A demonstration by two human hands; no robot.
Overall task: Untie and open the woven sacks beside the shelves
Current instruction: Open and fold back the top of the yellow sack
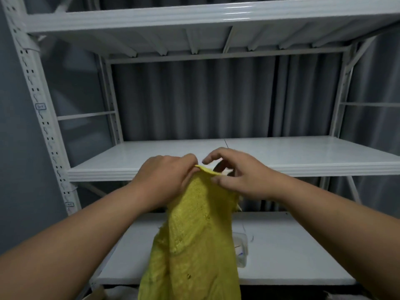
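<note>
Sack [194, 239] of yellow woven plastic, held upright in front of white metal shelves [281, 156], top edge level with the middle shelf board, body hanging down past the lower board. Gathered and creased along its length, mouth folded over at the top. Gripped at the top left corner by left hand [164, 178], fingers curled round the rim. Touched at the top right by right hand [240, 174], fingers loosely spread and bent, thumb against the fabric; whether pinching, cannot tell. Small clear plastic container [242, 250] on the lower board, just beside the sack. Grey curtain [194, 100] behind.
</note>
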